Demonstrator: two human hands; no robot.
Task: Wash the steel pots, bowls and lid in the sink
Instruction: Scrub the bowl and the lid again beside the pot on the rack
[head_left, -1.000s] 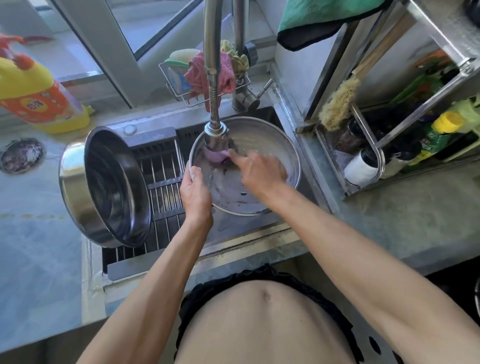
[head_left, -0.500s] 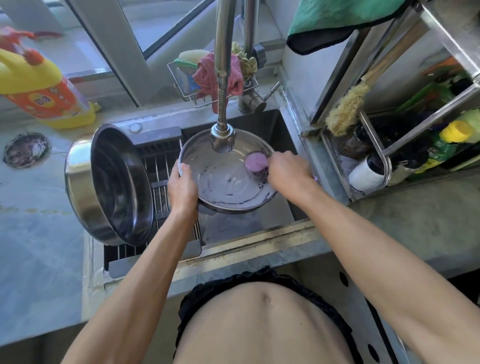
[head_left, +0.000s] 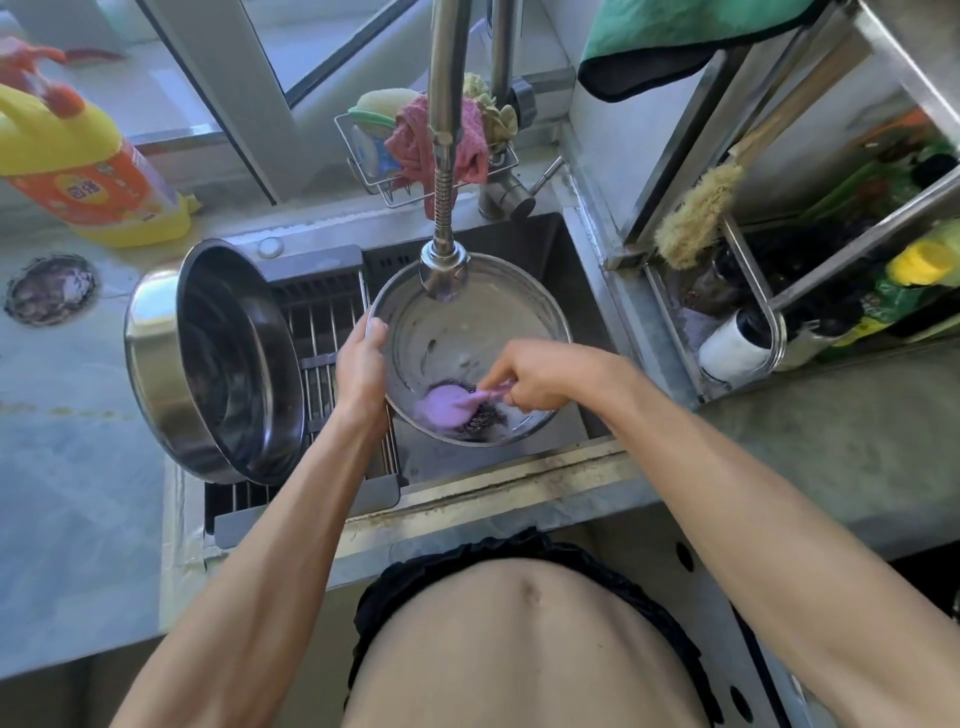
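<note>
Left hand (head_left: 363, 364) gripping bowl (head_left: 467, 312) rim, right hand (head_left: 540, 376) inside — scrubber (head_left: 457, 410)

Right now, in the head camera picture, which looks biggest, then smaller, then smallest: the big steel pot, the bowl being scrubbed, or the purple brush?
1. Big steel pot, tipped on the rack.
2. Bowl; nearly as wide, so it's close.
3. Purple brush, clearly smallest.

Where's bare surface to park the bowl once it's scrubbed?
Free: counter left of the big pot, below the yellow detergent bottle; counter front right, below the condiment rack. Crowded: the sink, with the bowl held by the left hand, the right hand scrubbing with the purple brush, and the pot covering the drain rack.
</note>
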